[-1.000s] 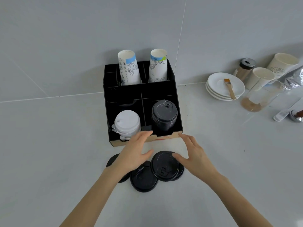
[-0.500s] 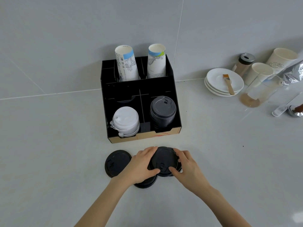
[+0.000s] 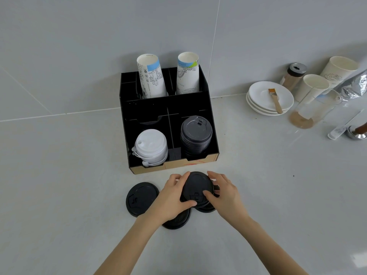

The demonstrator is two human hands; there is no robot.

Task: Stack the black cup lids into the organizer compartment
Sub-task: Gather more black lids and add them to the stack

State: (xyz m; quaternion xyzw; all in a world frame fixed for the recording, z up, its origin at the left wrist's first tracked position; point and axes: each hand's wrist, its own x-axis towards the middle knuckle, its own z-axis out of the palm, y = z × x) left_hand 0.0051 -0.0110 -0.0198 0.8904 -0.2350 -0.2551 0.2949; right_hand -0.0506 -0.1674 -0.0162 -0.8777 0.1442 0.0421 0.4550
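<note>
A pale grey wall of large smooth tiles point(image 3: 79, 46) with thin light grout lines rises behind a glossy, light grey countertop point(image 3: 59, 185). The two meet along a straight seam that runs across the view and bends at a corner on the right. Soft, even light falls over both surfaces, and a faint bright reflection shows on the counter at the lower right edge.

pale grey counter point(image 3: 59, 185), meets tiled wall at back. on it: black organizer point(image 3: 168, 116) centre-back; loose black lids point(image 3: 141, 198) just in front, some overlapping; stack of white saucers point(image 3: 264, 100) right-rear; two paper cups point(image 3: 311, 87), spice jar point(image 3: 294, 75), clear glass point(image 3: 309, 112) and foil bag point(image 3: 355, 84) near them.
</note>
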